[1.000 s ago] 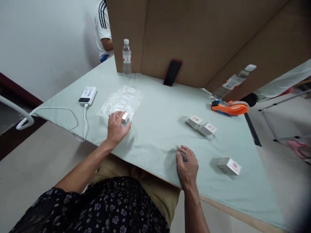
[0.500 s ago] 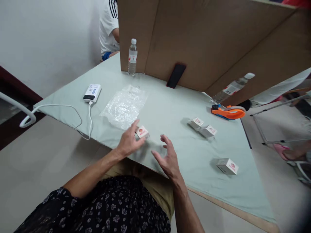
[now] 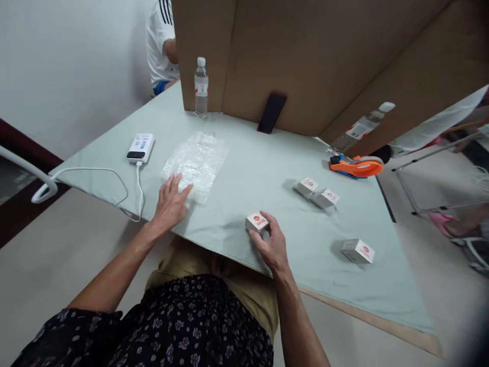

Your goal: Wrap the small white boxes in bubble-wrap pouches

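My right hand [image 3: 272,242] grips a small white box [image 3: 255,222] with a red round mark, close to the table's near edge. At the left, my left hand [image 3: 170,204] has its fingers apart at the near edge of a sheet of bubble wrap [image 3: 198,160]; whether the fingertips touch it I cannot tell. Two more small boxes, a left one [image 3: 306,186] and a right one [image 3: 326,198], lie side by side to the right, seemingly with clear plastic about them. Another white box [image 3: 358,251] sits farther right, nearer me.
On the pale green tablecloth [image 3: 237,178] lies a white power bank [image 3: 140,148] with its cable. A tall cardboard panel [image 3: 305,61] stands behind, with a phone [image 3: 272,112], two water bottles [image 3: 201,89] and an orange tape dispenser [image 3: 356,166] before it. A person [image 3: 162,46] sits beyond.
The small box has moved right, away from my left hand, and is now in my right hand. My left hand has moved left to the bubble wrap.
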Motion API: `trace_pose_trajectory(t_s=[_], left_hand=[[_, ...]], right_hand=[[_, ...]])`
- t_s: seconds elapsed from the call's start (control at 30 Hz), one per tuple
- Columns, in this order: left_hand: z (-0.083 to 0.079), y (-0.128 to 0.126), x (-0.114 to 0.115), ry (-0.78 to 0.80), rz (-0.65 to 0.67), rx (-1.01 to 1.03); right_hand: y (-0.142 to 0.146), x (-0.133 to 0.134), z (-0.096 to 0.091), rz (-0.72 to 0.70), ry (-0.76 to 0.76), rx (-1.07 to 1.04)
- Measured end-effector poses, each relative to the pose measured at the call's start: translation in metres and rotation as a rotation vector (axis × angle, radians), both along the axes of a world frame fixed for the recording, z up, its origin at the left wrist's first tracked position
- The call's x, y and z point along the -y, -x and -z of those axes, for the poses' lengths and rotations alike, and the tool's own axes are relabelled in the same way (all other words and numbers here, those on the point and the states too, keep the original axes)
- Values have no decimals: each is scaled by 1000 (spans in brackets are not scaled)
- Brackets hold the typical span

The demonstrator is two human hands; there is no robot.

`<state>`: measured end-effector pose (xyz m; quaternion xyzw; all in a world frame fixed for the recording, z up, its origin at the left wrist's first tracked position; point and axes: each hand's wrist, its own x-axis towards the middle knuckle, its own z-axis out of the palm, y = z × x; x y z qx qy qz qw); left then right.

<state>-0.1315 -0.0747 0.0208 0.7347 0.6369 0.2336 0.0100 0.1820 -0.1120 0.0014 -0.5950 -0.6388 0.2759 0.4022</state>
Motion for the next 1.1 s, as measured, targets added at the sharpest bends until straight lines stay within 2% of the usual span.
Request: trace_pose_trajectory(t_s=[0.07,0.17,0.23,0.33,0.4,0.5,0.6,0.67,0.77,0.87,0.97,1.1], left_hand=[[1,16,-14,-14,-53,-38],[-1,18,-30,-105,-60,-11],[-8,7,-33,-179,-46,41],[-20,-23,-29,-250,13,99],[-24,-48,-19,-275,98,105],[-17,-85,2,-252,331,78],[1,-111,25,-201,520,46],[13,-121,36,-169,604,21],[25,-132,44,-112,669,-16],[28,-138,49,-82,722,-41],[24,-135,57,-76,703,-69],[15,-115,74,-44,613,-87]], right_hand=[[-9,1,3,48,46,-48],[-15,6,10,50,55,-113],[-16,8,16,37,41,-170],[-16,10,24,39,44,-277],[-19,10,27,58,46,-367],[-29,12,23,172,-21,-479],[-43,17,5,312,-169,-555],[-50,22,-13,324,-249,-586],[-51,27,-40,220,-267,-538],[-40,21,-51,55,-175,-403],[-24,1,-43,-122,-106,-282],[-5,-24,-17,-301,11,-167]])
